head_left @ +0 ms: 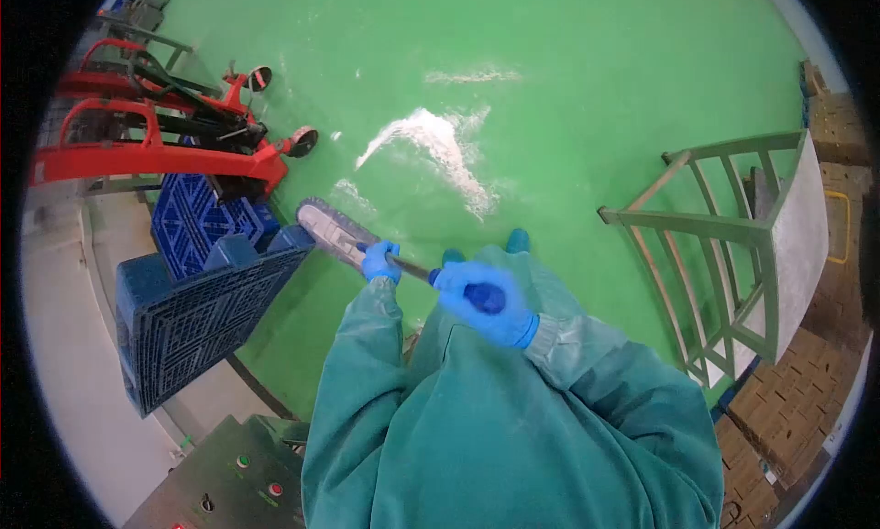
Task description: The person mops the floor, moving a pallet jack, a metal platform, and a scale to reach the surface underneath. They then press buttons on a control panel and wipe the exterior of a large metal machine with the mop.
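Observation:
Both of my blue-gloved hands are closed around the handle of a dust mop (335, 228). My left hand (380, 262) grips the shaft low down, close to the mop head. My right hand (490, 309) wraps the blue grip at the upper end of the handle. The flat head, with a fuzzy grey fringe, is at the left of my feet, near a blue pallet. White powder (440, 144) lies in a curved heap on the green floor (587, 71) ahead of me, with thinner streaks around it.
Red pallet jacks (156, 162) stand at the left. A blue plastic pallet (211, 309) leans upright below them. A green control box (229, 479) is at lower left. A metal-framed stand (724, 236) and stacked cartons (788, 410) occupy the right.

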Action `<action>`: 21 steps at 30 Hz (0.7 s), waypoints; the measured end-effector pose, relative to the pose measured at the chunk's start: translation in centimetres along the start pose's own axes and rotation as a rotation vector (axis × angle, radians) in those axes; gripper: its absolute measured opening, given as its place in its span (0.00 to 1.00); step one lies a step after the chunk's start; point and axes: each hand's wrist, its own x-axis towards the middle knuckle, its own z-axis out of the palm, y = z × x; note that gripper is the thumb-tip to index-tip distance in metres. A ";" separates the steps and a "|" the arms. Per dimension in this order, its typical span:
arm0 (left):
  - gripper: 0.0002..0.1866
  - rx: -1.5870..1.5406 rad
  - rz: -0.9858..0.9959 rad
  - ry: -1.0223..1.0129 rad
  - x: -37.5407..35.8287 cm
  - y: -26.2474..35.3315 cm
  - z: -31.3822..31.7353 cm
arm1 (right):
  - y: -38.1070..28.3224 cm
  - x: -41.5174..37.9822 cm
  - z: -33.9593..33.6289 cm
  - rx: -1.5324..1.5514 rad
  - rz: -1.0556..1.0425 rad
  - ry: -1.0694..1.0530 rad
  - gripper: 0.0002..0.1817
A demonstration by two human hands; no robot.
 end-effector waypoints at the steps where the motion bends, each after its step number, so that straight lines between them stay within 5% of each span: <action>1: 0.03 -0.003 -0.006 -0.018 -0.3 0.0 0.9 | 0.0 -0.4 -0.6 -0.003 0.015 0.011 0.03; 13: 0.03 -0.170 0.381 0.028 1.2 16.2 7.5 | -7.9 -7.3 -7.6 -0.349 -0.160 0.290 0.05; 17: 0.04 -0.292 0.532 0.149 0.1 22.7 10.0 | -10.8 -9.4 -9.3 -0.366 -0.256 0.288 0.05; 21: 0.02 -0.269 0.554 0.111 -1.6 27.5 11.5 | -13.3 -11.7 -11.8 -0.532 -0.324 0.049 0.06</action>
